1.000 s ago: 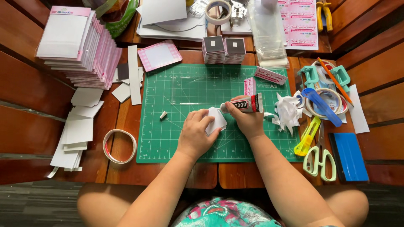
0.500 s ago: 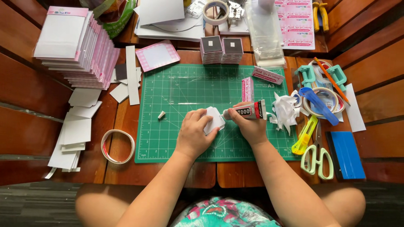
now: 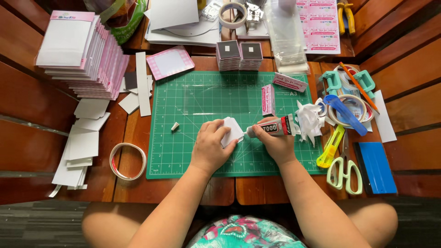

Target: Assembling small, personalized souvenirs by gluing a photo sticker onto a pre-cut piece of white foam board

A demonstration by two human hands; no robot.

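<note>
My left hand (image 3: 210,146) holds a small white card piece (image 3: 232,130) over the green cutting mat (image 3: 206,98). My right hand (image 3: 274,143) grips a glue tube (image 3: 274,128) lying sideways, its nozzle touching the right edge of the card. A small glue cap (image 3: 175,126) lies on the mat to the left of my hands.
A stack of pink-edged white cards (image 3: 80,53) sits far left, loose white cards (image 3: 78,147) below it, and a tape ring (image 3: 127,160). Scissors (image 3: 344,172), a yellow cutter (image 3: 330,147), a blue scraper (image 3: 376,167) and crumpled white paper (image 3: 308,120) lie on the right.
Both hands shifted slightly down the mat. The glue tube's nozzle has stayed against the white card.
</note>
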